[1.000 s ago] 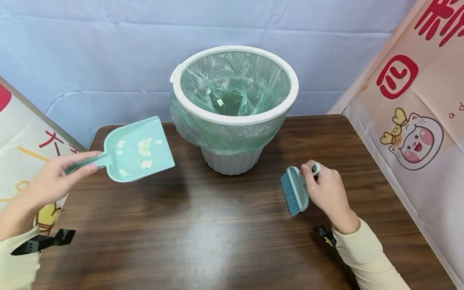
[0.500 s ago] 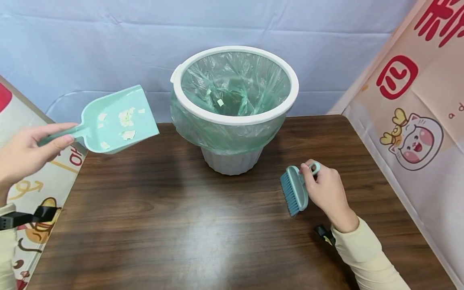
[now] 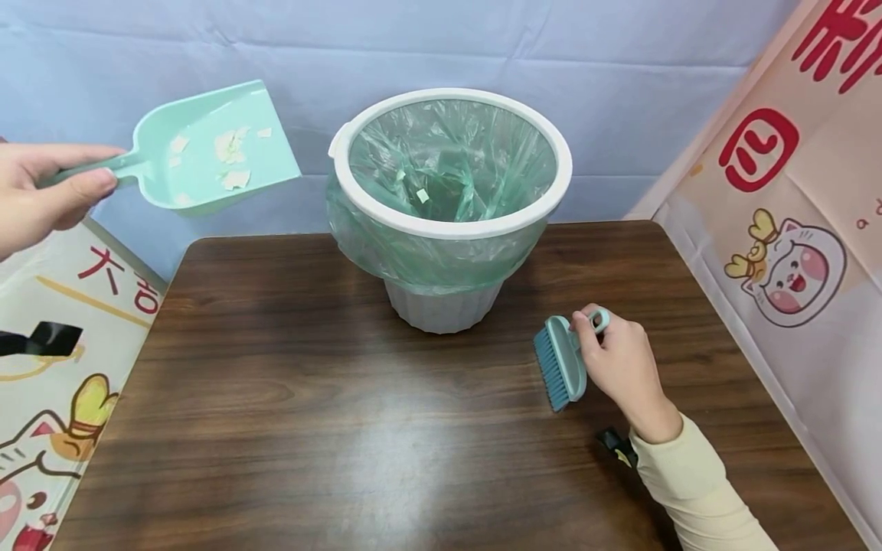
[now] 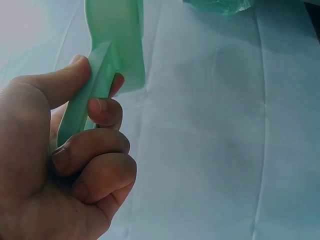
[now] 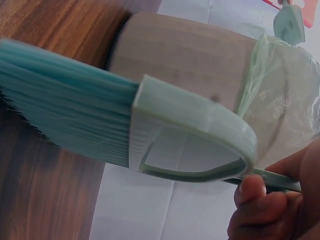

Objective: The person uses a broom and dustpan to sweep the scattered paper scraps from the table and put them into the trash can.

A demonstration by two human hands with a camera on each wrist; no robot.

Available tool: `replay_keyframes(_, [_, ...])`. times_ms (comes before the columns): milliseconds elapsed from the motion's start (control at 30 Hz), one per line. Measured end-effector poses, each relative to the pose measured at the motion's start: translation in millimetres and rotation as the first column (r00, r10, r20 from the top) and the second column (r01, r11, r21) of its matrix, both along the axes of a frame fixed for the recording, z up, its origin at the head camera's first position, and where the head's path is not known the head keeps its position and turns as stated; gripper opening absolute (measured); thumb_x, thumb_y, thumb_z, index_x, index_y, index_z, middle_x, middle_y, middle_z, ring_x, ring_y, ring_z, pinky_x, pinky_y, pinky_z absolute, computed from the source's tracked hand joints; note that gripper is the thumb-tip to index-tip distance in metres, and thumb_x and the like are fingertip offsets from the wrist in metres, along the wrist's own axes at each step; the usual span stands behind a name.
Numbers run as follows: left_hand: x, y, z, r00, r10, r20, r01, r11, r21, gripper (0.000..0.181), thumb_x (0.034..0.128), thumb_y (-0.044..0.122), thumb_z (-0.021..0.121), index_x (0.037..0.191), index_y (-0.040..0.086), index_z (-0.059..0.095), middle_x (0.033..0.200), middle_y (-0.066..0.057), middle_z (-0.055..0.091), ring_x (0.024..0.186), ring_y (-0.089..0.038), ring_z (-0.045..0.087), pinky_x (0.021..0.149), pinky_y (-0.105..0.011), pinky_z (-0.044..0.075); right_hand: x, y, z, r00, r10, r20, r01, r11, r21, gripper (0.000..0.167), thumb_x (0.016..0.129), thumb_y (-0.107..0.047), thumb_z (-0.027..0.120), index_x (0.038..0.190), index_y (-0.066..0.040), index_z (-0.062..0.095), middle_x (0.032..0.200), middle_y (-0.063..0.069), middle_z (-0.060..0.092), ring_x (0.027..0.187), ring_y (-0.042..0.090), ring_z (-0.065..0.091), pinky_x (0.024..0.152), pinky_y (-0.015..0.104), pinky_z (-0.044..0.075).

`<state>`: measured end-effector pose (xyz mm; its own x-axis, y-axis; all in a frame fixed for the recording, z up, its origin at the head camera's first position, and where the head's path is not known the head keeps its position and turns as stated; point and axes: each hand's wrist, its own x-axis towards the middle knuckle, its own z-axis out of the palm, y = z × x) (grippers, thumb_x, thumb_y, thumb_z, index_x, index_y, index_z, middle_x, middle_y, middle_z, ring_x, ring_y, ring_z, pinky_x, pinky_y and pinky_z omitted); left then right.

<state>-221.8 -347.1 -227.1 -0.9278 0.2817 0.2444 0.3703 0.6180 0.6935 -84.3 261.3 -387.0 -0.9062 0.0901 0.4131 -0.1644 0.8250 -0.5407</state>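
A mint-green dustpan (image 3: 207,164) hangs raised at the upper left, above the table's back corner, several pale paper scraps (image 3: 230,145) lying in its pan. My left hand (image 3: 48,187) grips its handle; in the left wrist view the fingers (image 4: 97,150) curl round that handle. On the right, my right hand (image 3: 620,360) holds a small green brush (image 3: 566,360) with blue bristles (image 5: 65,100), just above or on the table; contact cannot be told. At the back middle stands a white-rimmed bin (image 3: 451,228) lined with a green plastic bag (image 3: 441,264). A few scraps lie inside the bag.
The dark wooden table (image 3: 289,428) spreads under the bin and right hand. A pale blue cloth (image 3: 289,46) hangs behind it. Printed panels with cartoon figures flank both sides, the right panel (image 3: 779,191) and the left panel (image 3: 55,405).
My left hand has lifted the dustpan up and to the left, from beside the bin to about the height of its rim. The scraps stay in the pan. The right hand and brush hold still.
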Motion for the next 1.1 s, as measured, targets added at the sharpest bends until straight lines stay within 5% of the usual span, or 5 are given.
replay_keyframes(500, [-20.3, 50.2, 49.7, 0.999, 0.023, -0.025, -0.026, 0.995, -0.095, 0.031, 0.1025, 0.021, 0.063, 0.132, 0.024, 0.07, 0.062, 0.005, 0.051, 0.057, -0.012, 0.038, 0.051, -0.026, 0.028, 0.5, 0, -1.4, 1.0, -0.005, -0.007, 0.005, 1.0, 0.002, 0.021, 0.102, -0.015, 0.06, 0.084, -0.009, 0.069, 0.063, 0.0, 0.059, 0.057, 0.018, 0.048, 0.053, 0.027, 0.039])
replay_keyframes(600, [-18.7, 66.7, 61.4, 0.997, 0.052, -0.06, -0.063, 0.978, -0.197, 0.036, 0.1018, 0.027, 0.064, 0.137, 0.019, 0.067, 0.061, 0.006, 0.051, 0.062, -0.01, 0.039, 0.054, -0.027, 0.027, 0.6, 0, -1.4, 1.0, -0.007, -0.007, 0.007, 1.0, 0.001, 0.021, 0.102, -0.015, 0.06, 0.084, -0.009, 0.069, 0.062, 0.0, 0.058, 0.056, 0.017, 0.048, 0.053, 0.027, 0.039])
replay_keyframes(733, [-19.3, 87.3, 72.8, 0.99, 0.021, -0.137, -0.066, 0.94, -0.333, 0.044, 0.1028, 0.03, 0.062, 0.141, 0.009, 0.062, 0.069, 0.015, 0.057, 0.065, -0.009, 0.038, 0.057, -0.026, 0.028, 0.2, -1, -0.9, 1.0, -0.009, -0.006, 0.009, 1.0, -0.001, 0.022, 0.102, -0.015, 0.059, 0.084, -0.009, 0.07, 0.062, 0.0, 0.058, 0.056, 0.017, 0.048, 0.052, 0.027, 0.039])
replay_keyframes(933, [-23.7, 114.6, 82.9, 0.98, -0.031, -0.197, -0.052, 0.914, -0.402, 0.044, 0.1036, 0.032, 0.06, 0.141, 0.009, 0.063, 0.071, 0.025, 0.055, 0.056, -0.012, 0.038, 0.058, -0.027, 0.03, -0.9, -2, -0.4, 1.0, -0.009, 0.007, 0.009, 1.0, 0.002, 0.022, 0.102, -0.015, 0.059, 0.085, -0.008, 0.07, 0.066, 0.002, 0.062, 0.057, 0.018, 0.05, 0.053, 0.029, 0.041])
replay_keyframes(1100, [-24.6, 137.8, 86.6, 0.976, -0.065, -0.206, -0.029, 0.904, -0.427, 0.045, 0.1041, 0.032, 0.059, 0.143, 0.009, 0.06, 0.072, 0.003, 0.059, 0.05, -0.014, 0.037, 0.054, -0.026, 0.031, -1.4, -2, -0.5, 1.0, -0.016, 0.006, 0.016, 1.0, 0.003, 0.021, 0.102, -0.015, 0.06, 0.085, -0.009, 0.07, 0.066, 0.002, 0.063, 0.058, 0.018, 0.05, 0.053, 0.029, 0.041])
